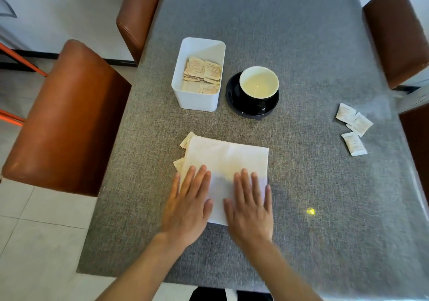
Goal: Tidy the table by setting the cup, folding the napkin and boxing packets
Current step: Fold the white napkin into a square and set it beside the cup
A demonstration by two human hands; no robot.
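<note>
Pressing the napkin [228,161] flat near the front edge of the surface [301,184] — left hand [188,207] and right hand [249,210] both spread wide, palms down, holding nothing. Best smoothing outward before creasing — brown packets [184,145] peeking from under the left edge, likely spoiling the fold.

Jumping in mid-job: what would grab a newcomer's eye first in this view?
Both hands, left hand and right hand, lie flat on the white napkin near the table's front edge, brown packets peeking from under its left side. Behind it, a white box of brown packets stands beside a cup on a black saucer. Three white packets lie loose at far right.
</note>
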